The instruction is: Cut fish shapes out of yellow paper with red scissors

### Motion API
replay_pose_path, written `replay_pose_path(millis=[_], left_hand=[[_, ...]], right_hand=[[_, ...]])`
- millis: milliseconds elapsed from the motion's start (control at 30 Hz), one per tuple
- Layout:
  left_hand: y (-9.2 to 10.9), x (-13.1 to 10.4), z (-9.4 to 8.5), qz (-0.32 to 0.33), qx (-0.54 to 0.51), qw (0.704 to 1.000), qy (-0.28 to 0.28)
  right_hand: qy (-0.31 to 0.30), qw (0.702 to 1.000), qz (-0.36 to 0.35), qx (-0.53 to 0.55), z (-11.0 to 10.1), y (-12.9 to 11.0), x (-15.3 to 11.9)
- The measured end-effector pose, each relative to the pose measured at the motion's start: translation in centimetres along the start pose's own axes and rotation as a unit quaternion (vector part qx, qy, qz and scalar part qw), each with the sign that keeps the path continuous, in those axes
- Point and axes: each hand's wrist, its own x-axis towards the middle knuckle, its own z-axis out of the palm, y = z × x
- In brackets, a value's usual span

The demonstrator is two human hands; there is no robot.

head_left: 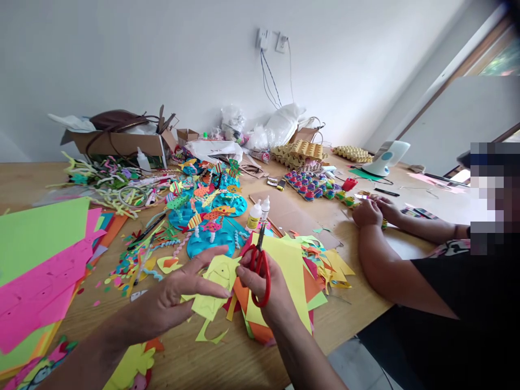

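Observation:
A piece of light yellow paper [221,271] with a fish outline drawn on it hangs in front of me. My right hand [264,279] is closed round red-handled scissors [266,284], blades pointing up and away. Its thumb and fingertip also pinch the paper's right edge. My left hand [174,290] reaches over the paper from the left, fingers apart, one lying across its front; whether it touches the sheet I cannot tell. A curled yellow offcut [211,333] is just below. Under my right hand lies a stack of coloured paper [288,271].
Pink and green sheets [40,281] cover the left side. Blue bases [211,245] with paper fish stand ahead, beside glue bottles [254,214]. Scraps [333,265] lie on the right. Farther back are a cardboard box [117,145] and egg trays [298,151]. Another person's hands [371,211] work at right.

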Motion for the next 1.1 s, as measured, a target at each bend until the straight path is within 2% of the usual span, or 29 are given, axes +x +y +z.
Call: replay_pose_path(millis=[67, 133, 167, 233, 300, 367, 467, 567, 633, 800, 967, 1100], left_hand=[[0.6, -0.2, -0.6, 0.010, -0.027, 0.997, 0.077], [1.0, 0.1, -0.9, -0.012, -0.104, 0.983, 0.152], [1.0, 0.4, -0.9, -0.033, -0.147, 0.974, 0.169], [1.1, 1.1, -0.6, -0.076, -0.212, 0.963, 0.149], [1.1, 1.8, -0.1, -0.110, -0.237, 0.962, 0.074], [1.2, 2.4, 0.3, -0.146, -0.241, 0.959, 0.033], [1.4, 2.9, 0.5, -0.175, -0.238, 0.952, 0.078], [1.5, 3.2, 0.4, -0.164, -0.241, 0.945, 0.151], [1.5, 3.4, 0.4, -0.158, -0.248, 0.941, 0.167], [1.8, 3.2, 0.4, -0.147, -0.259, 0.940, 0.167], [1.9, 2.9, 0.1, -0.147, -0.191, 0.963, 0.118], [2.1, 2.8, -0.2, -0.153, -0.181, 0.962, 0.133]], right_hand=[[-0.003, 1.000, -0.024, -0.019, -0.4, -0.9, 0.6], [-0.024, 0.998, -0.046, -0.038, -0.7, -1.7, 1.0], [-0.037, 0.997, -0.053, -0.049, -0.6, -2.0, 1.2], [-0.063, 0.994, -0.058, -0.076, -0.3, -2.7, 1.6], [-0.088, 0.988, -0.057, -0.112, 0.2, -3.3, 1.9], [-0.115, 0.981, -0.059, -0.143, 0.7, -3.8, 2.3], [-0.126, 0.976, -0.077, -0.158, 1.2, -4.1, 2.7], [-0.110, 0.978, -0.085, -0.155, 1.4, -4.0, 2.6], [-0.106, 0.979, -0.076, -0.155, 1.6, -3.8, 2.2], [-0.100, 0.979, -0.062, -0.169, 2.2, -3.5, 1.8], [-0.091, 0.969, -0.099, -0.206, 2.4, -3.7, 2.3], [-0.076, 0.962, -0.133, -0.225, 2.6, -3.7, 1.7]])
